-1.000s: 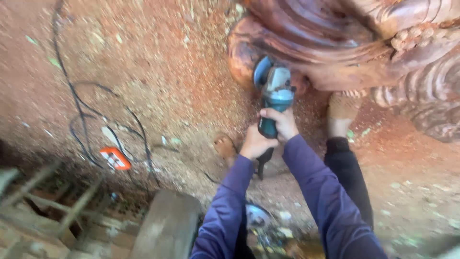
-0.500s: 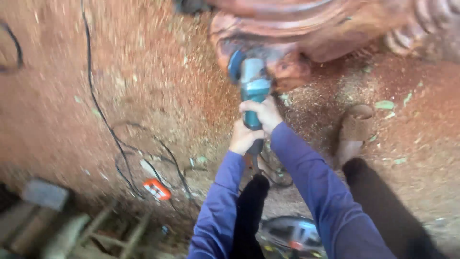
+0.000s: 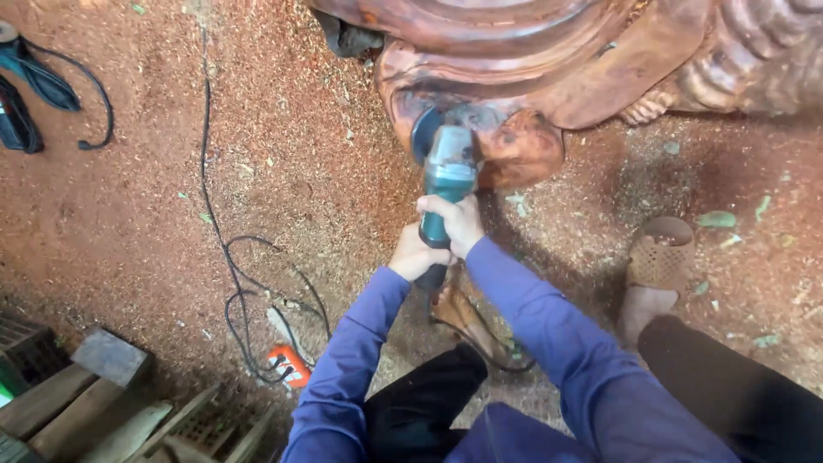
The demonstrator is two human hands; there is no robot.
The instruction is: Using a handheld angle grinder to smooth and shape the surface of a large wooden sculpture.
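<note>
Carved wood sculpture [image 3: 514,51]: smooth, reddish, slightly glossy. Grinder [image 3: 447,176]: matt teal plastic body. Ground [image 3: 154,214]: rough sawdust.

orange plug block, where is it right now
In the head view the orange plug block lies on the sawdust-covered ground at lower left, at the end of the black cable, just left of the person's left sleeve and right of the wooden planks.

A teal angle grinder [image 3: 447,184] points away from the person, its grey head and round disc guard pressed against the rounded lower edge of a large reddish-brown carved wooden sculpture [image 3: 549,60]. The sculpture rests on the sawdust-covered floor [image 3: 283,154], near its far edge in view.
</note>
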